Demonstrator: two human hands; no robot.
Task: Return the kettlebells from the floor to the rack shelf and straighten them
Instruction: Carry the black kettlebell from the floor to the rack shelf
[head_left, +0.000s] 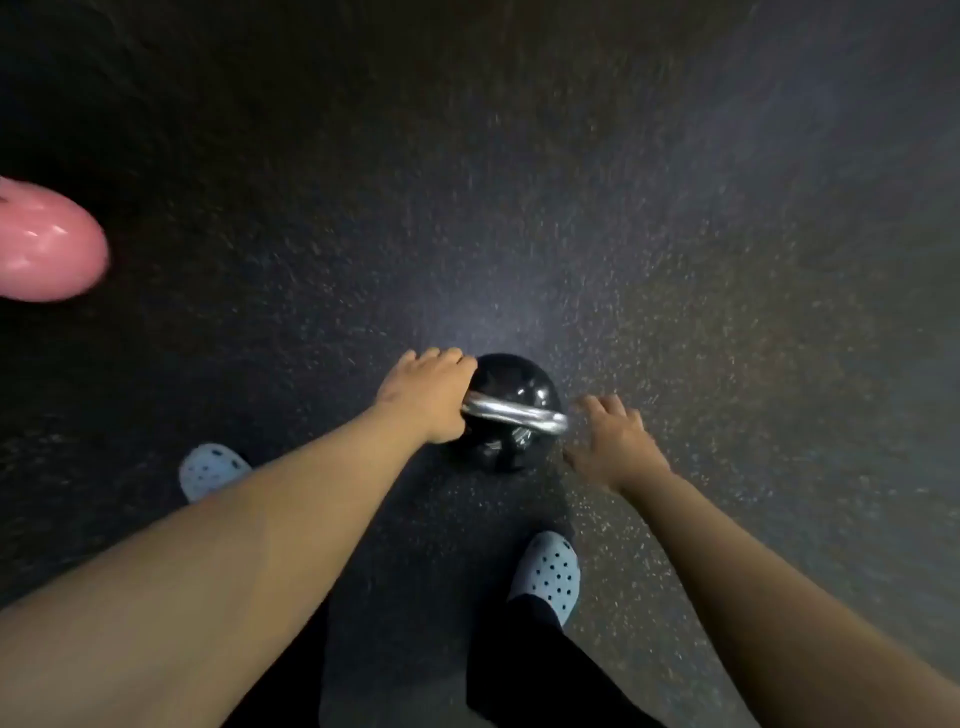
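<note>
A black kettlebell (511, 387) with a shiny steel handle (514, 415) is directly below me over the dark speckled floor. My left hand (428, 397) is closed around the left end of that handle. My right hand (613, 441) hovers just to the right of the handle's other end, fingers spread, holding nothing. A glossy pink kettlebell (47, 249) shows at the left edge, partly cut off. The picture is blurred, so I cannot tell whether the black kettlebell rests on the floor or hangs above it. No rack is in view.
Dark rubber gym floor (675, 234) fills the view. My two feet in pale blue perforated clogs stand close behind the kettlebell, one foot (213, 470) at the left and one foot (548, 574) at the right.
</note>
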